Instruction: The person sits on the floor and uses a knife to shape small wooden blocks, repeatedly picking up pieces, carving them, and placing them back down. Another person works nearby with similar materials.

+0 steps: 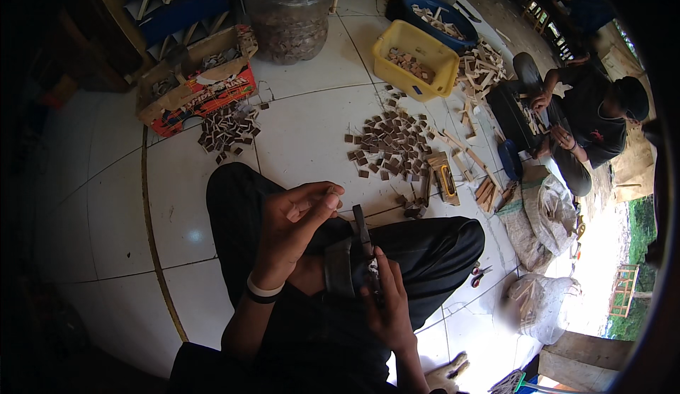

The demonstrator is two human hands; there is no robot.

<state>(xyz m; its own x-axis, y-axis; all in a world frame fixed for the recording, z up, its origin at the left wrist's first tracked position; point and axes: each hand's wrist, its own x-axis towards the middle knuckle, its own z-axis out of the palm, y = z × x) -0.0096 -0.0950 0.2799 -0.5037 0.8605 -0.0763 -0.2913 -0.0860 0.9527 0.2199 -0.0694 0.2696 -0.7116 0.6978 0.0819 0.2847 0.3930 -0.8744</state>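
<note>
My left hand (294,220), with a white and a dark band at its wrist, is raised over my lap. Its thumb and fingertips press together; whatever may be between them is too small to make out. My right hand (388,298) is closed around the lower part of a dark tool with a narrow upright bar (362,230). Beside that tool, in my lap, is a dark block-like object (339,269). On the floor in front of my knees lies a pile of small dark brown square pieces (389,143), and a second such pile (227,130) is further left.
A red cardboard box (205,96), a large clear plastic container (289,19), a yellow tub (425,86) and a blue basin (453,33) stand beyond. Wood strips (482,65) lie right, near a seated co-worker (591,125). Scissors (480,275) lie by my right knee.
</note>
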